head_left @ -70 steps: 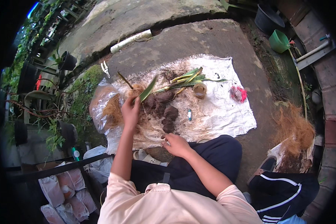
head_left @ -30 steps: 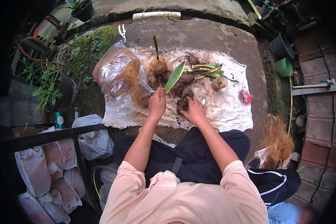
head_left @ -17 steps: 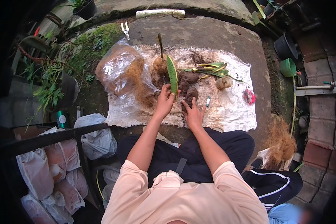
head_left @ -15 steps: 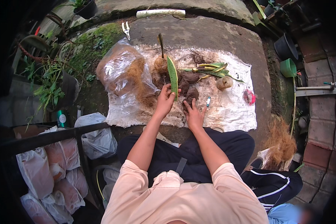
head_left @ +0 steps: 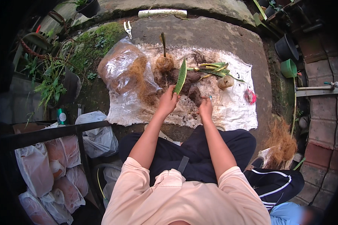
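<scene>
My left hand (head_left: 168, 101) is closed around the lower end of a snake plant leaf (head_left: 181, 78), green with yellow edges, which it holds upright and tilted right. My right hand (head_left: 205, 108) has its fingers closed at a small teal-and-white tube (head_left: 210, 97); only the teal end shows, the rest is hidden by the hand. Between and beyond my hands lie dark clods of soil (head_left: 193, 93). Just past them stands a fibre-wrapped ball (head_left: 164, 62) with an upright leaf in it. More cut snake plant leaves (head_left: 214, 69) lie to the right, beside a roll of twine (head_left: 225, 82).
A white woven sack (head_left: 236, 112) is spread under everything. On its left rests a clear plastic bag of brown fibre (head_left: 125, 65). Pruning shears (head_left: 128, 30) lie at the far left, and a pink bundle (head_left: 250, 96) at right. A black metal frame (head_left: 45, 138) stands at my left.
My right hand has left the soil, drawn its fingers together and moved right onto the small tube. My left hand has shifted slightly right with the leaf, which leans more to the right.
</scene>
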Demonstrator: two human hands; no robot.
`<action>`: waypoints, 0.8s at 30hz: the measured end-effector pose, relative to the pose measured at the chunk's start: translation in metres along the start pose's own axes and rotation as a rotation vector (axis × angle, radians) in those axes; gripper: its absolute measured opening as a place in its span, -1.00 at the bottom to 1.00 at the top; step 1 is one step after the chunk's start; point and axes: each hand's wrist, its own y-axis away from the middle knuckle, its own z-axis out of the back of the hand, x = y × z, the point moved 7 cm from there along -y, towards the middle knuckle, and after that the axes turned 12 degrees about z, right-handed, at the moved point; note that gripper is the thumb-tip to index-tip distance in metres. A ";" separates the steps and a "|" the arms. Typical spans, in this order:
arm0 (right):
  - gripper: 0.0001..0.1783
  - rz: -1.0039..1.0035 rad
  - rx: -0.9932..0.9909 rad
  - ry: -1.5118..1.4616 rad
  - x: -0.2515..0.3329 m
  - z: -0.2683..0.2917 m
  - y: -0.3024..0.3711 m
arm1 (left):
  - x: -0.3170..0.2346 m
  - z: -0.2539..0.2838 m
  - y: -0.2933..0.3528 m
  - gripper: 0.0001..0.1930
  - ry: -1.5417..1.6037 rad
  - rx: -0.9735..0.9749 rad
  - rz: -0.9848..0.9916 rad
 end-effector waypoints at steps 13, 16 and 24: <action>-0.68 -0.112 0.271 -0.473 0.086 -0.022 0.031 | 0.004 -0.002 -0.002 -0.74 0.155 -0.087 -0.173; -0.64 -0.071 0.228 -0.505 0.094 -0.037 0.030 | 0.017 -0.008 -0.011 -0.77 0.378 -0.037 -0.123; -0.55 0.449 0.033 0.158 0.102 -0.031 0.006 | -0.007 -0.009 0.013 -0.80 -0.051 -0.150 -0.033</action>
